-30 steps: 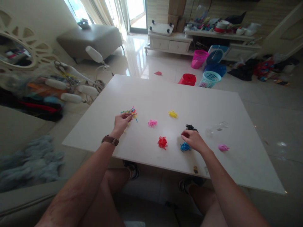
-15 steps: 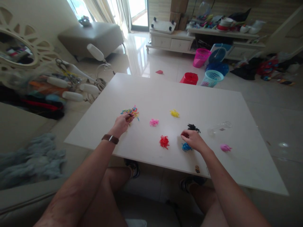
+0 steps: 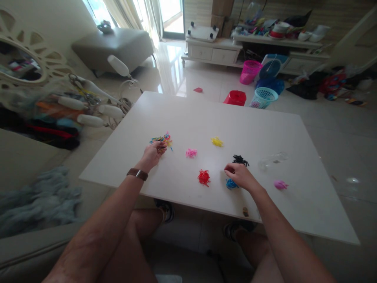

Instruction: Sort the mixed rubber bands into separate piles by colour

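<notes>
At the near edge of a mixed pile of small colourful bands (image 3: 167,136), my left hand (image 3: 153,152) is closed with its fingertips pinched together. Whatever is between those fingers is too small to make out. My right hand (image 3: 238,173) hovers over the blue pile (image 3: 231,184), partly covering it, thumb and fingers curled together. The black pile (image 3: 240,160) lies just beyond that hand. Between my hands are a pink pile (image 3: 191,153) and a red pile (image 3: 204,178), with a yellow pile (image 3: 217,142) farther back.
The white table (image 3: 182,114) carries a clear bottle (image 3: 273,161) on its side, a pink object (image 3: 280,184) and a small brown-yellow item (image 3: 245,212) near the front edge. Baskets (image 3: 264,97) and a red bin (image 3: 235,98) stand beyond. A white lamp (image 3: 108,111) is at left.
My left hand has shifted very slightly at the mixed pile, its fingers drawn a little lower. The right hand stays nearly still over the blue pile.
</notes>
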### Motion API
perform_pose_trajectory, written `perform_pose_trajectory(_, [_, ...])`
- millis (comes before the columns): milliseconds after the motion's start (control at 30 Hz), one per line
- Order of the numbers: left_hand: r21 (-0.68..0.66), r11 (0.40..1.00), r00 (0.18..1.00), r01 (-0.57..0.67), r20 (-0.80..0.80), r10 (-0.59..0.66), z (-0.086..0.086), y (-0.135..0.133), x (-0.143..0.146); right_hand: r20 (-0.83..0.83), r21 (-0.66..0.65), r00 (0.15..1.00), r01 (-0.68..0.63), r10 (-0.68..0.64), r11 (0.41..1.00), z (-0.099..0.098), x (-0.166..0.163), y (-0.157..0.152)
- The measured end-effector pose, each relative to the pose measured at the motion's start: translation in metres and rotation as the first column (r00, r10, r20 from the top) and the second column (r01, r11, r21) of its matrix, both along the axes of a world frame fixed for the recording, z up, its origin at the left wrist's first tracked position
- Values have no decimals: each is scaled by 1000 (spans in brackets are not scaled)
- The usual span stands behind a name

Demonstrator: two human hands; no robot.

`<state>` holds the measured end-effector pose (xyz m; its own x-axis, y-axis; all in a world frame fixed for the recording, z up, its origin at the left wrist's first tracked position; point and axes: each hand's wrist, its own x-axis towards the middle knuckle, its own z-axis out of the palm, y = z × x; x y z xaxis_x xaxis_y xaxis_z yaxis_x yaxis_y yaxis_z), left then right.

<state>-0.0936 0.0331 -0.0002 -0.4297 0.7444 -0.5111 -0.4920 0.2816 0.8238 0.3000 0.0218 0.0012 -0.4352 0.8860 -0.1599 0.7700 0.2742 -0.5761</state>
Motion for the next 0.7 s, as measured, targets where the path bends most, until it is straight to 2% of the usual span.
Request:
perform_pose_trajectory(233, [-23,999,998,-32,60,33,-1,0,2,4,5,1000,-9,9,1000,1,1,0])
perform_pose_trajectory(533, [-37,999,1000,-14,19,15,-7,1,1,-9,7,1000,-11,11,1000,0,1,-1])
perform_pose_trajectory(700, [7,996,994,93,-57,-92,-7,0,5,-6,12,1000,-9,10,1000,1,-1,-1])
